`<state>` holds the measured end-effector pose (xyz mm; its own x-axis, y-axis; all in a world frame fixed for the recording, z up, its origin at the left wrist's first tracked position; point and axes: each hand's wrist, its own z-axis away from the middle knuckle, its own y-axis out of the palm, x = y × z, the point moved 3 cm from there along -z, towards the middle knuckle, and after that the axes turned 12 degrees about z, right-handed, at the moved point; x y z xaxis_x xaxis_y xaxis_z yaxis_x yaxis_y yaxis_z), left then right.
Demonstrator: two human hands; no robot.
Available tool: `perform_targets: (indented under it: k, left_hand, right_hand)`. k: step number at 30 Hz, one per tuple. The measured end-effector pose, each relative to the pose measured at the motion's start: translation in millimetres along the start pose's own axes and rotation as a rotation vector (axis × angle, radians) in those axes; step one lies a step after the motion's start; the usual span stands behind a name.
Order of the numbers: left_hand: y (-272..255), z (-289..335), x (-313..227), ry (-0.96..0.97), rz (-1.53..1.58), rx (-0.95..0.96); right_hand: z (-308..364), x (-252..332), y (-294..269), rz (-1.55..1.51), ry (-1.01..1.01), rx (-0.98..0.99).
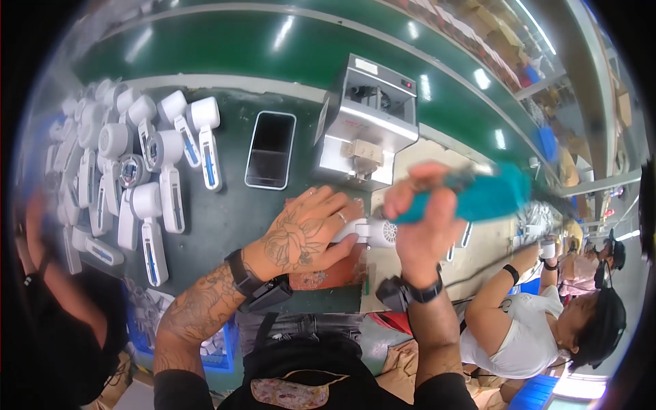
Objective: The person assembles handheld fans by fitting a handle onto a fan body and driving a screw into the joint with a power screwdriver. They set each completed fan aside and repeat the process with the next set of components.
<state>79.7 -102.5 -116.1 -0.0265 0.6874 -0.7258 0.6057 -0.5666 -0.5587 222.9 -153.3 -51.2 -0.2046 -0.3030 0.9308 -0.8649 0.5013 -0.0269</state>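
Note:
My left hand (pixel 307 229) is closed around a white handheld fan (pixel 381 233), holding it low over a reddish-brown pad (pixel 328 275) on the bench. The fan's round slotted head points right, while its handle is mostly covered by my fingers. Just above that head, my right hand (pixel 427 229) grips a teal electric screwdriver (pixel 482 195). Motion blurs the tool, and its tip cannot be made out.
Many white fans (pixel 145 205) crowd the bench's left side. Beyond my left hand lie a phone (pixel 271 150) and a grey metal machine (pixel 369 123). A green belt (pixel 225 44) runs behind. Co-workers sit on both sides; one wears a white shirt (pixel 512 335).

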Motion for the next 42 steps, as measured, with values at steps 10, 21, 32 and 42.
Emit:
perform_targets:
  k: [10, 21, 32, 42]
  left_hand:
    - [2.8, -3.2, 1.7, 0.011, 0.032, -0.012]
    - [3.5, -6.8, -1.6, 0.001, 0.01, 0.004]
    - [5.6, -1.2, -8.7, 0.095, -0.111, 0.096]
    - [-28.8, 29.2, -4.8, -0.424, 0.91, -0.393]
  right_hand:
    - [32.9, -3.1, -17.5, 0.043, 0.016, 0.039]
    - [36.6, -19.4, -13.4, -0.031, 0.011, 0.07]
    - [47.4, 2.1, -36.4, -0.12, 0.055, -0.141]
    - [93.2, 20.2, -85.1, -0.029, -0.121, -0.351]
